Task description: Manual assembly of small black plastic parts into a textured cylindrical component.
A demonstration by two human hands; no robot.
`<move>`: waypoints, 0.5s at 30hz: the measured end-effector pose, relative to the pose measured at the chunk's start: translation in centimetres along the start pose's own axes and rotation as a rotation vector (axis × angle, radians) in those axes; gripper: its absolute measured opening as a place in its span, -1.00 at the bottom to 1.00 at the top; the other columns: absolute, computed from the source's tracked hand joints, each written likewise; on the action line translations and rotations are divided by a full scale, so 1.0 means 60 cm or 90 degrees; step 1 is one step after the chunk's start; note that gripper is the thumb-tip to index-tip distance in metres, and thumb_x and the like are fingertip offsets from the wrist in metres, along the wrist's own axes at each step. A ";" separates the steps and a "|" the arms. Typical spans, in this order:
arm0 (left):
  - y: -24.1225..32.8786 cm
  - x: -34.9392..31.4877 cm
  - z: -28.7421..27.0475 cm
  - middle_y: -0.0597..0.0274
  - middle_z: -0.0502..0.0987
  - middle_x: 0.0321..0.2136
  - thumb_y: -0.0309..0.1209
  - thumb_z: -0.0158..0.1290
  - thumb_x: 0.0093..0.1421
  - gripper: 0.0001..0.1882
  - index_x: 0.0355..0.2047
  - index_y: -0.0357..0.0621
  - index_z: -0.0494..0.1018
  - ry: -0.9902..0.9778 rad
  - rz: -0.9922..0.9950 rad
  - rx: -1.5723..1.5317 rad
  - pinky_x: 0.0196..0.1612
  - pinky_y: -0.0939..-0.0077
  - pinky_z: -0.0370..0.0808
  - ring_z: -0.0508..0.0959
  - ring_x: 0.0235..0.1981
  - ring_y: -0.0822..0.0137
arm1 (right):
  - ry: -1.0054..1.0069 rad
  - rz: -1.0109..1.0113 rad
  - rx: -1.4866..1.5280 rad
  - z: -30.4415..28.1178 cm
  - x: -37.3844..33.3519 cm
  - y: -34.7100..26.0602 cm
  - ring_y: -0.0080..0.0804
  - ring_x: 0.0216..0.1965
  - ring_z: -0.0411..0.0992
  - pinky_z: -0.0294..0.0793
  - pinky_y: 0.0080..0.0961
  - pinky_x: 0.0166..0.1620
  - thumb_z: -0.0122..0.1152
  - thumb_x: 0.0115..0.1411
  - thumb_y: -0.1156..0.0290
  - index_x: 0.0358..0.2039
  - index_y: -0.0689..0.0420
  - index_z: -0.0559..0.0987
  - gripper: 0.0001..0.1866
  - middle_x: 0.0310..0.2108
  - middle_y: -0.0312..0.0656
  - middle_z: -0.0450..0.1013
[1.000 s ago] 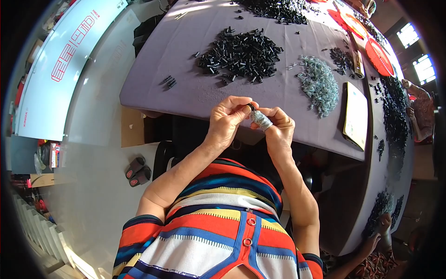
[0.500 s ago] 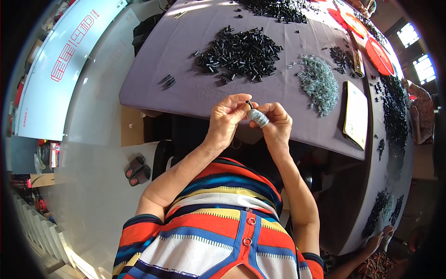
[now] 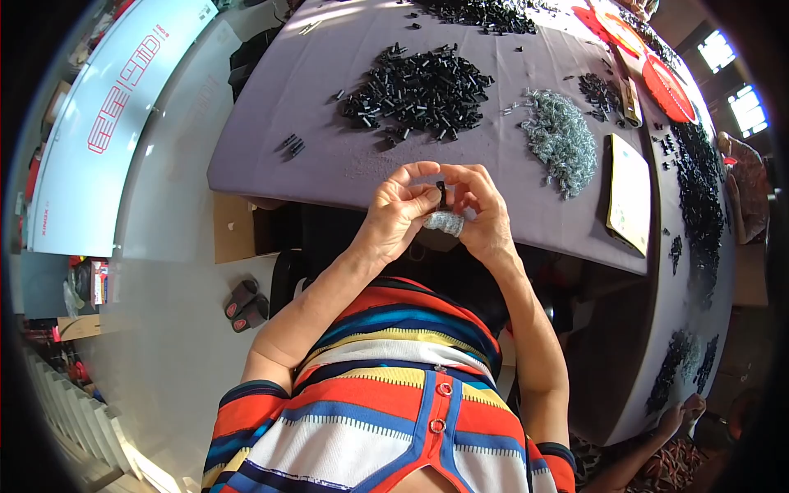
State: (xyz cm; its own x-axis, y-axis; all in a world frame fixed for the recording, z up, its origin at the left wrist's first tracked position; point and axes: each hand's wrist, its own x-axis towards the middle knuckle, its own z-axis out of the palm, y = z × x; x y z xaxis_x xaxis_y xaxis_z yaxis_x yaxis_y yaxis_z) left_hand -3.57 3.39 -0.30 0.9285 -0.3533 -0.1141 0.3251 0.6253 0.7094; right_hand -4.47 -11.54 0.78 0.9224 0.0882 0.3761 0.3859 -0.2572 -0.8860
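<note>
Above the near edge of the table my left hand pinches a small black tube-shaped piece between thumb and fingertips. My right hand meets it there, fingers bent around the upper end of the same piece. A pale grey, wrapped-looking cover lies where my right thumb would be, just below the black piece; whether it is on the thumb or held, I cannot tell. Ahead on the cloth is a heap of short black tubes. Right of it lies a pile of small clear pieces.
A few black pieces lie apart at left on the tablecloth. A pale booklet and a red tray are at right. Another person's hands work at lower right. Slippers are on the floor.
My right hand has turned, its fingers rising over the black piece. The grey cover has swung from slanting to nearly level. The left hand keeps its pinch.
</note>
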 end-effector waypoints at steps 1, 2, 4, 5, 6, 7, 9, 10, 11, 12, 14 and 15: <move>0.000 -0.001 0.002 0.19 0.50 -0.43 -0.62 -0.03 0.16 -0.68 -0.06 -0.20 0.28 -0.019 0.005 -0.001 -0.25 0.57 0.50 0.52 -0.35 0.45 | -0.029 -0.004 -0.003 -0.002 -0.001 0.000 -0.60 -0.44 0.30 0.34 -0.66 -0.40 0.41 -0.18 0.51 -0.19 0.12 0.50 -0.54 -0.35 -0.33 0.38; 0.000 -0.002 0.004 0.15 0.51 -0.41 -0.62 -0.01 0.16 -0.67 -0.05 -0.20 0.27 -0.038 0.011 -0.001 -0.24 0.55 0.50 0.52 -0.34 0.44 | -0.059 -0.007 -0.006 -0.004 -0.001 0.000 -0.60 -0.43 0.29 0.33 -0.67 -0.40 0.41 -0.18 0.50 -0.16 0.11 0.51 -0.52 -0.32 -0.32 0.36; 0.004 -0.004 0.007 0.14 0.51 -0.39 -0.62 0.00 0.15 -0.66 -0.06 -0.21 0.26 -0.035 -0.004 0.004 -0.23 0.56 0.50 0.52 -0.33 0.43 | -0.061 0.004 0.053 -0.004 -0.004 0.007 -0.61 -0.43 0.28 0.32 -0.68 -0.40 0.40 -0.17 0.50 -0.19 0.11 0.52 -0.56 -0.33 -0.34 0.36; 0.007 -0.005 0.010 0.12 0.51 -0.37 -0.62 0.00 0.14 -0.66 -0.06 -0.22 0.26 -0.031 -0.015 0.008 -0.22 0.56 0.50 0.52 -0.32 0.42 | -0.067 0.013 0.112 -0.005 -0.004 0.009 -0.63 -0.43 0.27 0.31 -0.69 -0.40 0.39 -0.16 0.49 -0.22 0.11 0.54 -0.59 -0.33 -0.35 0.36; 0.012 -0.006 0.014 0.12 0.51 -0.37 -0.62 0.00 0.14 -0.66 -0.06 -0.22 0.26 -0.032 -0.017 0.010 -0.22 0.56 0.50 0.52 -0.32 0.42 | -0.063 0.013 0.112 -0.006 -0.004 0.010 -0.63 -0.43 0.27 0.31 -0.69 -0.40 0.39 -0.16 0.49 -0.22 0.11 0.54 -0.59 -0.33 -0.35 0.36; 0.018 -0.008 0.019 0.12 0.51 -0.36 -0.62 0.01 0.14 -0.65 -0.06 -0.22 0.26 -0.036 -0.035 -0.010 -0.20 0.57 0.49 0.52 -0.31 0.42 | -0.066 0.014 0.157 -0.005 -0.003 0.008 -0.64 -0.43 0.26 0.30 -0.70 -0.39 0.39 -0.16 0.49 -0.23 0.11 0.54 -0.60 -0.32 -0.35 0.37; 0.019 -0.007 0.020 0.12 0.51 -0.36 -0.62 0.02 0.13 -0.64 -0.06 -0.23 0.26 -0.042 -0.053 -0.030 -0.18 0.57 0.49 0.52 -0.31 0.41 | -0.067 0.014 0.202 -0.004 -0.003 0.008 -0.66 -0.42 0.26 0.29 -0.72 -0.39 0.39 -0.15 0.49 -0.24 0.11 0.55 -0.62 -0.31 -0.36 0.37; 0.018 -0.007 0.019 0.12 0.50 -0.36 -0.63 0.03 0.12 -0.64 -0.06 -0.23 0.26 -0.040 -0.055 -0.051 -0.16 0.57 0.48 0.52 -0.30 0.41 | -0.065 0.014 0.220 -0.003 -0.003 0.008 -0.66 -0.42 0.25 0.29 -0.72 -0.37 0.40 -0.16 0.48 -0.24 0.11 0.55 -0.61 -0.30 -0.36 0.37; 0.017 -0.007 0.018 0.12 0.50 -0.35 -0.63 0.03 0.11 -0.63 -0.06 -0.23 0.26 -0.038 -0.058 -0.071 -0.15 0.57 0.48 0.52 -0.29 0.40 | -0.063 0.013 0.238 -0.003 -0.003 0.007 -0.67 -0.41 0.25 0.29 -0.72 -0.36 0.40 -0.16 0.47 -0.24 0.11 0.55 -0.61 -0.29 -0.37 0.37; 0.017 -0.008 0.016 0.12 0.50 -0.35 -0.63 0.03 0.11 -0.63 -0.06 -0.23 0.26 -0.038 -0.058 -0.070 -0.15 0.57 0.48 0.52 -0.29 0.40 | -0.062 0.012 0.239 -0.002 -0.003 0.006 -0.67 -0.41 0.25 0.29 -0.72 -0.36 0.40 -0.16 0.47 -0.24 0.11 0.55 -0.61 -0.29 -0.37 0.37; 0.015 -0.009 0.014 0.11 0.50 -0.33 -0.65 0.04 0.10 -0.62 -0.06 -0.23 0.26 -0.067 -0.044 -0.106 -0.14 0.55 0.49 0.52 -0.28 0.37 | -0.070 0.013 0.278 0.000 -0.004 0.003 -0.67 -0.39 0.25 0.30 -0.72 -0.34 0.41 -0.17 0.46 -0.24 0.11 0.55 -0.61 -0.26 -0.35 0.37; 0.016 -0.011 0.015 0.11 0.50 -0.33 -0.65 0.04 0.10 -0.62 -0.06 -0.23 0.26 -0.067 -0.045 -0.105 -0.14 0.55 0.49 0.52 -0.28 0.37 | -0.069 0.013 0.279 0.001 -0.005 0.002 -0.67 -0.39 0.25 0.30 -0.72 -0.34 0.41 -0.17 0.46 -0.24 0.11 0.55 -0.61 -0.26 -0.35 0.37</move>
State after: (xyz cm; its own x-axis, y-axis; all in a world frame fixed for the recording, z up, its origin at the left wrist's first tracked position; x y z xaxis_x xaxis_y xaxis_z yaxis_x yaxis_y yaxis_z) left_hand -4.00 3.60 1.09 0.8815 -0.4654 -0.0797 0.4214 0.6992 0.5775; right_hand -4.67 -11.54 0.55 0.9176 0.1940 0.3469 0.3170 0.1692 -0.9332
